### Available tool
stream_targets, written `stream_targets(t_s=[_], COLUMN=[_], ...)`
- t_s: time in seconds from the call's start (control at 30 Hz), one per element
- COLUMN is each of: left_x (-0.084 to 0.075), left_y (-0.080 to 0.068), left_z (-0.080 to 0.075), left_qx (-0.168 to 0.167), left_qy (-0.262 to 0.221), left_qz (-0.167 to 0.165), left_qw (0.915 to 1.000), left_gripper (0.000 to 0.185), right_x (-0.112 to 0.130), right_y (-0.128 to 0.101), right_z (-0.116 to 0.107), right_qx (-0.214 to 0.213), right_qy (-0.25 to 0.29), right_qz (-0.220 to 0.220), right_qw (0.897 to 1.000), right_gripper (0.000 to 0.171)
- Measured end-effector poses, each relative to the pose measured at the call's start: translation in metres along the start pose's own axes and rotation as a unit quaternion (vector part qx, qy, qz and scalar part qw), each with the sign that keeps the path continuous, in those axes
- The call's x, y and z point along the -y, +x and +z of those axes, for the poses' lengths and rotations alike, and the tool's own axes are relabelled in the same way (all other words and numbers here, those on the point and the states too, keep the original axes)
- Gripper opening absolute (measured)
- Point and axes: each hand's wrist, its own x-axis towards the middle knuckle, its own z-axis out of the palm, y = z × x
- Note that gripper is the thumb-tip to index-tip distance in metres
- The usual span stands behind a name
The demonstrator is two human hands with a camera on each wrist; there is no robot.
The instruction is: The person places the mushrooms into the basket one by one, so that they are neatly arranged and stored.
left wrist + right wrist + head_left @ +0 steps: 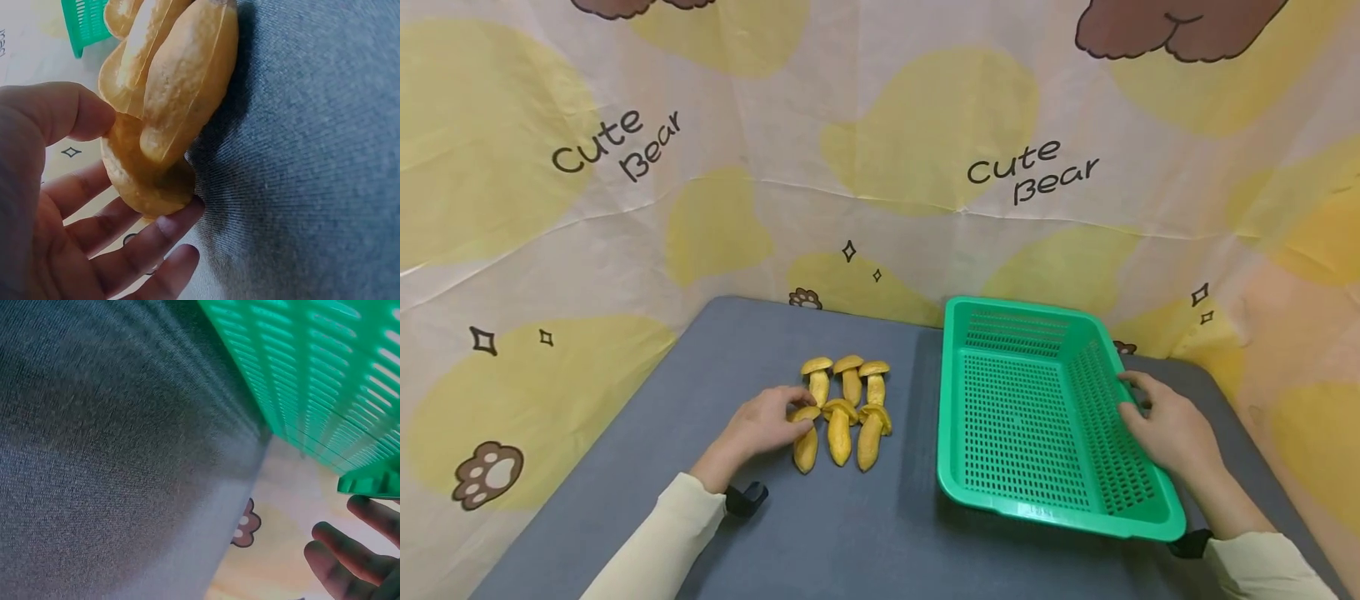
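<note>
Presently observed, item by item:

Mushrooms: six yellow toy mushrooms (844, 408), lower centre of the head view, in two rows of three on the tabletop; rounded caps, thick tapered stems, matte and faintly grainy skin with a raised seam line seen in the left wrist view.

Nearest mushroom: front-row left mushroom (806, 437), lying with its cap toward the far side, touching the left hand.

Left hand (758, 427): grip closing on that mushroom; thumb (75, 112) on one side of the cap and fingertips (178, 219) under the other, fingers only lightly bent.

Basket: one green plastic basket (955, 400), right of centre, rectangular with rounded corners, slotted floor and walls, smooth flat rim; stands well apart from the mushrooms.

Right hand (1168, 429): rests on the basket's right rim, fingers laid over the edge onto the inner wall; whether the grip is clamped cannot be told.

Tabletop (700, 375): one, covered in blue-grey fabric with a fine woven grain.

Backdrop (880, 150): creased cloth, pale with yellow patches, brown paw prints and "Cute Bear" lettering twice.

Sleeves: two, cream-coloured, each with a black wrist strap (745, 498).
</note>
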Motion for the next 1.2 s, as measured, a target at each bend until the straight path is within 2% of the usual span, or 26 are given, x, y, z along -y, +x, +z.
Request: stream_targets(t_s=[0.2, 0.33, 0.67, 0.93, 1.2], left_x=[-0.003, -0.006, -0.027, -0.043, -0.055], left_y=[0.000, 0.001, -0.001, 0.007, 0.017], left_z=[-0.001, -0.004, -0.014, -0.014, -0.012], left_qx=[-0.017, -0.032, -0.052, -0.060, -0.063], left_qy=[-0.008, -0.008, -0.025, -0.052, -0.061], left_qz=[0.012, 0.031, 0.060, 0.083, 0.107], left_qw=[0.9998, 0.9990, 0.9965, 0.9934, 0.9905], left_gripper=[0.025, 0.026, 0.028, 0.027, 0.030], right_x=[0.000, 0.000, 0.001, 0.003, 0.005], right_y=[0.001, 0.001, -0.001, -0.001, 0.001], right_z=[-0.002, -0.003, -0.001, -0.001, 0.001], right_qx=[-0.021, -0.023, -0.029, -0.032, -0.013], right_qy=[-0.005, -0.008, -0.014, -0.024, -0.037], right_qz=[-0.007, -0.008, -0.010, -0.013, -0.017], right_qw=[1.000, 1.000, 0.999, 0.999, 0.999], right_gripper=[0.044, 0.044, 0.043, 0.042, 0.043])
